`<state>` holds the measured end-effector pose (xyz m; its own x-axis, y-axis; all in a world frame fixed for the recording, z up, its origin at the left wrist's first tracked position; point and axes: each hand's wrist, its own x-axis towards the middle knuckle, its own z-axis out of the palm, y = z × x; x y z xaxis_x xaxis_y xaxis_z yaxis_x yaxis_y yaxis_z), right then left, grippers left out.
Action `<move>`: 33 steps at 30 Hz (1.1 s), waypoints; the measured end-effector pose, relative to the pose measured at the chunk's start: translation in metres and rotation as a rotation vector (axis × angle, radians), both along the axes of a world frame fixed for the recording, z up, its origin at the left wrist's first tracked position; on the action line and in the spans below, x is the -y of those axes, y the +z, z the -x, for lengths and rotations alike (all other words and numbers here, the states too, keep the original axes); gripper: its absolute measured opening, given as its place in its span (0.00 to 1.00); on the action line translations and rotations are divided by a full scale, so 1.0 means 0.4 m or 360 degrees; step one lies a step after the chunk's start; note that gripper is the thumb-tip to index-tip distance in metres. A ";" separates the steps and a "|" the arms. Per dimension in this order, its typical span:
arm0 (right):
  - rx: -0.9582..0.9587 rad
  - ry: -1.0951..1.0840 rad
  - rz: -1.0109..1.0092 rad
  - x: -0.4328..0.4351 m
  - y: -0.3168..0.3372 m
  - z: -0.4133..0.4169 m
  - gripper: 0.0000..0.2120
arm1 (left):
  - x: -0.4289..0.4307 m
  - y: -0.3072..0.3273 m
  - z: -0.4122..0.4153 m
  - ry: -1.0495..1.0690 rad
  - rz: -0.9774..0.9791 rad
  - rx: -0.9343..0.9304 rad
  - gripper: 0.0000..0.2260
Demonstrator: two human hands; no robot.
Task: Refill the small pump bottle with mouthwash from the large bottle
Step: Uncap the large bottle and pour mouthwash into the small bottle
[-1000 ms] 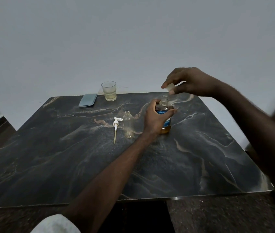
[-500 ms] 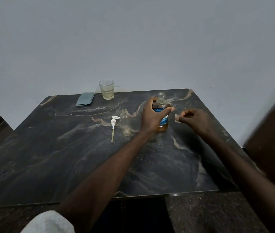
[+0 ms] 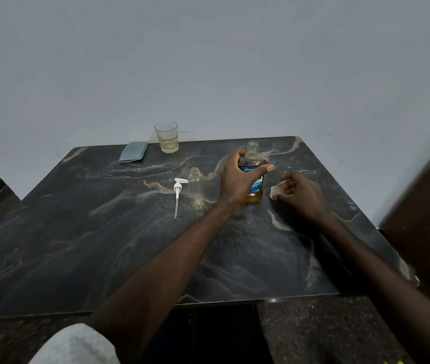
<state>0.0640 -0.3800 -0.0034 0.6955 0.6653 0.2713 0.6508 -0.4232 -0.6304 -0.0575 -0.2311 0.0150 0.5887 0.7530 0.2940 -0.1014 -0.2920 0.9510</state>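
Note:
The large mouthwash bottle (image 3: 254, 179) stands upright on the dark marble table (image 3: 103, 245), uncapped, with amber liquid and a blue label. My left hand (image 3: 237, 179) grips its body. My right hand (image 3: 298, 195) is low over the table just right of the bottle and pinches its pale cap (image 3: 275, 191). The small clear bottle (image 3: 196, 189) stands open and empty to the left of the large one. Its white pump head with tube (image 3: 177, 191) lies flat on the table beside it.
A drinking glass (image 3: 167, 137) with some pale liquid stands at the table's far edge, by the wall. A grey-blue folded cloth (image 3: 133, 151) lies left of it. A dark wooden panel (image 3: 424, 206) rises at the right.
My right hand carried the cap from above the large bottle's neck down to the table at the bottle's right. My left hand kept its grip on the bottle.

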 end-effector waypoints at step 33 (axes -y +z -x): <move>-0.0395 0.0506 -0.0483 -0.116 0.110 0.099 0.33 | -0.150 -0.064 0.288 0.0339 -0.0746 -0.0511 0.28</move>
